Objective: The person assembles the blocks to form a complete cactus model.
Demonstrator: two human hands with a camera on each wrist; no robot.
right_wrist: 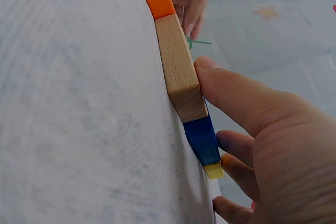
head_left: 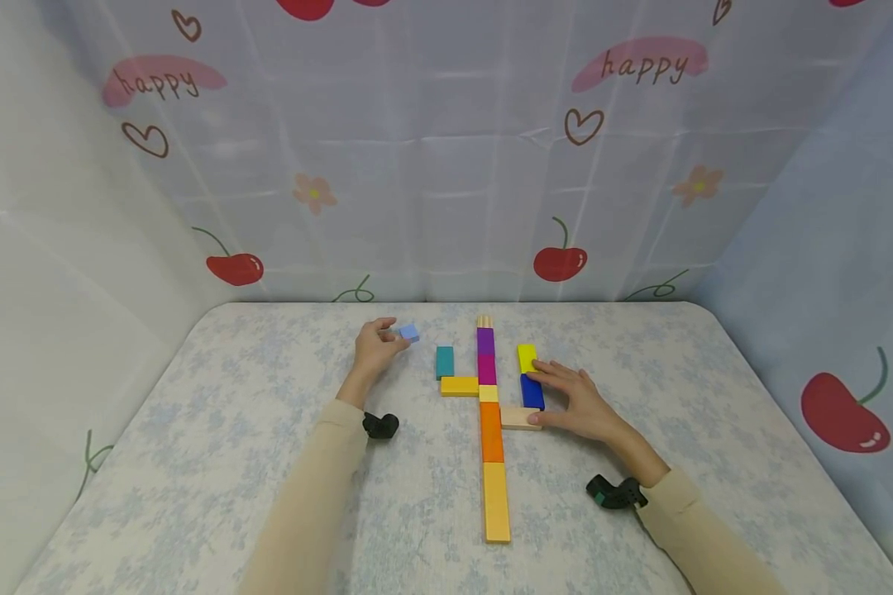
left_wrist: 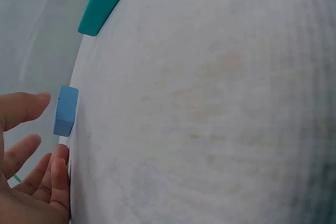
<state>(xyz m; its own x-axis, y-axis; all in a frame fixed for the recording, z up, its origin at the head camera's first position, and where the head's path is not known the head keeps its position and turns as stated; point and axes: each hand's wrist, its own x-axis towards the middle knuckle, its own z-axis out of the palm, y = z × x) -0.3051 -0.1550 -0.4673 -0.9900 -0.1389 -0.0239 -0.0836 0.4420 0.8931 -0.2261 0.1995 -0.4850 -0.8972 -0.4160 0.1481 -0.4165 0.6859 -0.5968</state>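
Observation:
Beside a small light blue block (head_left: 409,333), my left hand (head_left: 375,345) is held with thumb and fingers parted; in the left wrist view the block (left_wrist: 66,111) stands on the table with a gap to the thumb. My right hand (head_left: 579,403) lies spread at the right side of a flat arrangement of coloured blocks. Its thumb touches the plain wooden block (right_wrist: 177,56), while the fingers reach over the edge between the dark blue block (head_left: 532,392) and the yellow block (head_left: 527,357).
A central column runs from light wooden pieces (head_left: 484,321) through purple (head_left: 485,341), magenta (head_left: 486,369) and orange (head_left: 492,431) to a long yellow-orange block (head_left: 496,502). Left of it, an amber block (head_left: 459,387) meets a teal block (head_left: 445,362). A printed curtain (head_left: 446,207) hangs behind the table.

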